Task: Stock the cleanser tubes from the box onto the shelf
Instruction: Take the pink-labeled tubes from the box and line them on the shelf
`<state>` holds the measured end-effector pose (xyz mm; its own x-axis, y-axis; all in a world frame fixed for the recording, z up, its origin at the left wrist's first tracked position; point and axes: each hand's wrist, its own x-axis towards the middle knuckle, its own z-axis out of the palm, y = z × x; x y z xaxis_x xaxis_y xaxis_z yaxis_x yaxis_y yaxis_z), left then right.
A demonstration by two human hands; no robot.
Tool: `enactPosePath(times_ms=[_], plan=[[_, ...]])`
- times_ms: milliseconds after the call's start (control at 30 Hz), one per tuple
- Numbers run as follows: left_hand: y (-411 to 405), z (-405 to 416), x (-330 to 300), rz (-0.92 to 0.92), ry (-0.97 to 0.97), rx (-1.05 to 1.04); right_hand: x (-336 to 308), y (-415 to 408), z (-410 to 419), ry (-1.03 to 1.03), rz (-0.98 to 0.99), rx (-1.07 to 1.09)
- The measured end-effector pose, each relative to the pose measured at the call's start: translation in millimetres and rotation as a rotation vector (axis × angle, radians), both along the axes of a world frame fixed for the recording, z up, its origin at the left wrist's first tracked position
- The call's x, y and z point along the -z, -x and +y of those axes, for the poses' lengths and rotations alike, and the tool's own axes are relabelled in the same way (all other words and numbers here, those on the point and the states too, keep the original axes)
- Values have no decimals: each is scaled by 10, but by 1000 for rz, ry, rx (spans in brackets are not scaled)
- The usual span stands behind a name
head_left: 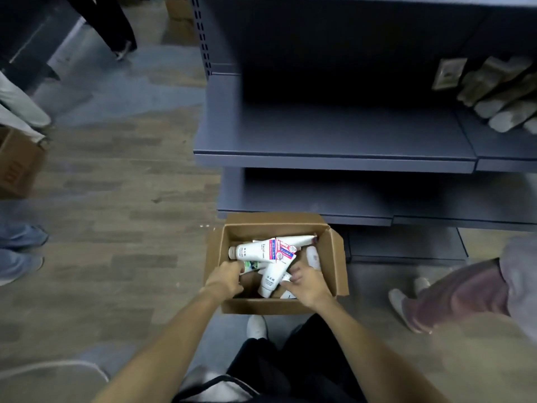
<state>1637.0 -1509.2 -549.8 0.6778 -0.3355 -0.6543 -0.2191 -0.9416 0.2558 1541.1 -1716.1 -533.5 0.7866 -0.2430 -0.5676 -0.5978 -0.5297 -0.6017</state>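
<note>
**Both hands in the box, tubes still unshelved**

Several white cleanser tubes (271, 253) are lying jumbled inside the open cardboard box (334, 266), which is sitting on the floor just in front of the bottom of the dark blue shelf unit (334, 138). One long tube is lying across the top of the pile with its cap toward the left; another is slanting down beneath it toward the near wall of the box. A smaller pale bottle (313, 257) is resting against the right inner side.

I am reaching into the box with both arms. My left hand (225, 279) is curling its fingers at the left end of the pile, and it looks to be gripping a small green-and-white tube (251, 266), though the grip itself is partly hidden. My right hand (308, 282) is pinching the lower end of the slanting tube (274, 276) between thumb and fingers.

The shelf board directly above the box is showing bare blue metal. Further right on the same level, a row of pale packets (502, 97) is leaning together, blurred.

Around me, wood-patterned flooring (116, 199) is showing. Another person's leg in reddish-brown trousers (459, 292) is standing to the right of the box, well apart from it. A second cardboard carton (17, 164) is sitting at the far left edge, with other people's shoes near it.
</note>
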Motion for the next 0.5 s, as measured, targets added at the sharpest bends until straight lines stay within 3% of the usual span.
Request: enactPosePath(times_ms=[267,500], plan=[[61,-75,111,-143,-210,259,109,150,-82,43,75,64],[-60,-226,69,-165,-135,190,168,101,-321,58,96,96]])
